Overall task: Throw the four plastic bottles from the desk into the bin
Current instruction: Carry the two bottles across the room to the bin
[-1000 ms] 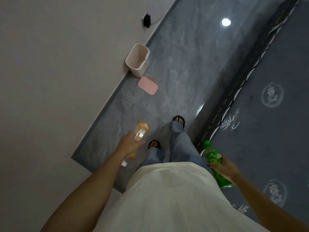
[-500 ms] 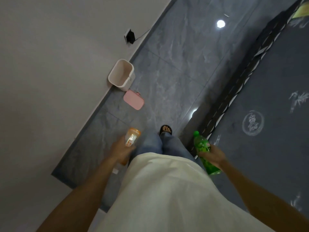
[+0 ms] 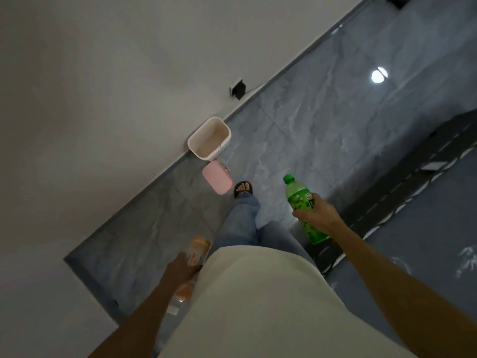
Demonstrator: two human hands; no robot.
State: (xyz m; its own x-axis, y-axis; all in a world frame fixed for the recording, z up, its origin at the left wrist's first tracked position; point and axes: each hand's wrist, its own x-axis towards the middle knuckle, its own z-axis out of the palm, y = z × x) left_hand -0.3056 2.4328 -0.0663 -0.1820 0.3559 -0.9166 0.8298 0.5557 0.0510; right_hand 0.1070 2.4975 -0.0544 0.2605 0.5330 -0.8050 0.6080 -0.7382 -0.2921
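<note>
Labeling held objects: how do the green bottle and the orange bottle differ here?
The green bottle is in the right hand, raised ahead, sharp; the orange bottle is in the left hand, low beside the shirt, blurred. Green plastic versus clear with orange parts. Both are held, neither in the bin.

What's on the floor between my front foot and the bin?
In the head view, a flat pink lid lies between the sandalled foot and the open white bin.

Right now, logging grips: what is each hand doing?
Left hand: closed on orange-capped clear plastic bottle.
Right hand: closed on green plastic bottle.
</note>
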